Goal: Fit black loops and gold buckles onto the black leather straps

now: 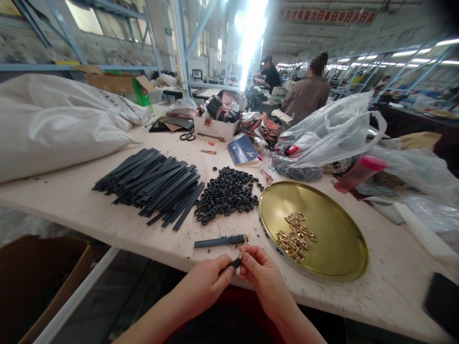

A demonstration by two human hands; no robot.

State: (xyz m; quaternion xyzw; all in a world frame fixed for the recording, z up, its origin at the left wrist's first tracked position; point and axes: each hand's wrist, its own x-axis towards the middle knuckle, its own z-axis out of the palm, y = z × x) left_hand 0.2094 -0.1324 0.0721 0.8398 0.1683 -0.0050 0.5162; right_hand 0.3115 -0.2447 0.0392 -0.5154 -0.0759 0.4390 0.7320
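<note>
Over the table's front edge, my left hand [217,276] pinches a dark strap [235,263]. My right hand [258,267] is closed on the gold buckle [241,253] at the strap's end; much of the strap is hidden by my fingers. Just beyond my hands lies a dark strap with a gold buckle [222,241]. A pile of dark flat strips [150,184] lies to the left, beside a heap of small black loops [229,193]. On the right, a round gold tray [333,229] holds a cluster of gold buckles [296,239].
A blue booklet [244,149], scissors [187,136] and a white box [215,128] sit farther back. A large white sack [60,124] covers the left end. Clear plastic bags [322,134] and a pink-lidded container [360,173] stand right. Two people [308,91] are in the background.
</note>
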